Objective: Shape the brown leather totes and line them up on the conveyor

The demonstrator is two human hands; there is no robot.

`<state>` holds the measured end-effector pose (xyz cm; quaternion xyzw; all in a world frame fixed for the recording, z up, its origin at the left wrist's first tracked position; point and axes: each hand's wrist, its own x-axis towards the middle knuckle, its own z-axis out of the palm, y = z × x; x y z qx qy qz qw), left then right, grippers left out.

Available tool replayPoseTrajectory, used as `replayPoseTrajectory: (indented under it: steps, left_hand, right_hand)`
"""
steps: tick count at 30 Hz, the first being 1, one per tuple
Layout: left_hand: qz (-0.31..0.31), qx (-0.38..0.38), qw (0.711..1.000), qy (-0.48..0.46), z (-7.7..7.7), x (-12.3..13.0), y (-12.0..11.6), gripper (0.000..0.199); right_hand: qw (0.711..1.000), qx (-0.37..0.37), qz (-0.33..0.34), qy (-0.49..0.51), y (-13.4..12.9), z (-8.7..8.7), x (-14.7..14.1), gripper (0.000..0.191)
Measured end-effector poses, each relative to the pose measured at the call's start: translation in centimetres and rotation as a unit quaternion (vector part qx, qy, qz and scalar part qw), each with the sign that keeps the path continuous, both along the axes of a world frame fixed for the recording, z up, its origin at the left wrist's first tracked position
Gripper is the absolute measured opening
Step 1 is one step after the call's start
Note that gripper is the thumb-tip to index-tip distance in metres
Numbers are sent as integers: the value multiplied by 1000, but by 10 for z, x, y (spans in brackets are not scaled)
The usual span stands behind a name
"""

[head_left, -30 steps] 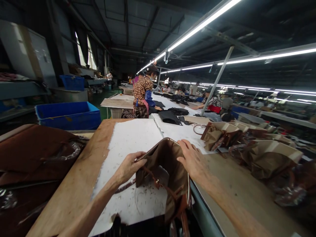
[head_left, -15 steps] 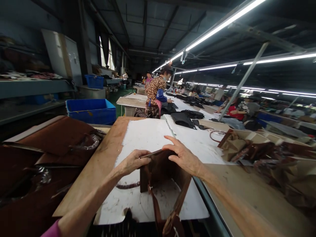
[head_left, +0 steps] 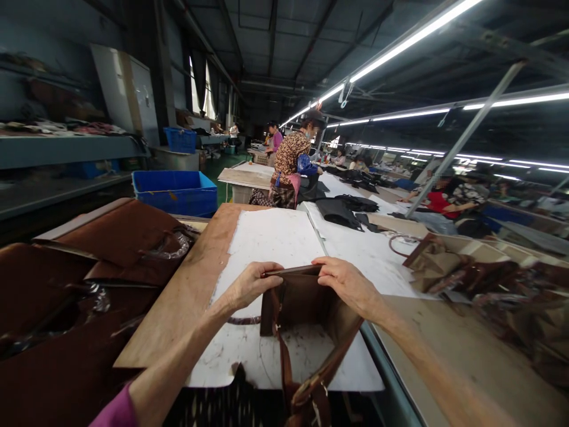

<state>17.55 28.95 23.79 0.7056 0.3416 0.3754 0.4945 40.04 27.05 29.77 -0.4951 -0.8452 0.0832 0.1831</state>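
A brown handbag shell point(head_left: 302, 299) stands in front of me, and the white paper point(head_left: 275, 237) on the table shows through its open middle. My left hand point(head_left: 249, 289) pinches the far rim at its left corner, thumb and fingers closed. At the right end of that same rim, my right hand point(head_left: 349, 287) has its thumb and fingers closed on the edge. A brown strap with a metal fitting point(head_left: 306, 391) hangs at the near side of the bag. Left of the bag, part of a curved handle point(head_left: 244, 320) lies on the paper.
Brown bag pieces with plastic-wrapped handles point(head_left: 128, 237) are piled at left. More bags with tan linings point(head_left: 480, 279) lie at right. Behind the left pile stands a blue bin point(head_left: 175, 193). A co-worker in a patterned top point(head_left: 288, 154) stands beyond, near black pieces point(head_left: 340, 210).
My right hand's fingers, raised and spread before, have closed on the rim. The bag's far side now faces me more squarely and its rim is straighter. The view has shifted slightly left.
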Motion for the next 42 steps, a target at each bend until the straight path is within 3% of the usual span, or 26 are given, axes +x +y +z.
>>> replayPoseTrajectory:
  steps: [7, 12, 22, 35, 42]
  left_hand:
    - [117, 102, 985, 81, 4, 9, -5, 31]
    - [149, 172, 961, 156, 17, 20, -9, 21]
    - [135, 157, 968, 141, 17, 25, -6, 16]
    - [151, 74, 976, 138, 20, 32, -6, 15]
    - [166, 134, 961, 178, 25, 36, -11, 12]
  right_hand:
    - [998, 29, -63, 4, 8, -10, 2, 16]
    - [992, 38, -116, -10, 12, -15, 2, 15]
    - [983, 71, -158, -67, 12, -18, 1, 12]
    - [973, 75, -184, -119, 14, -18, -2, 10]
    - [971, 66, -189, -128, 11, -12, -5, 12]
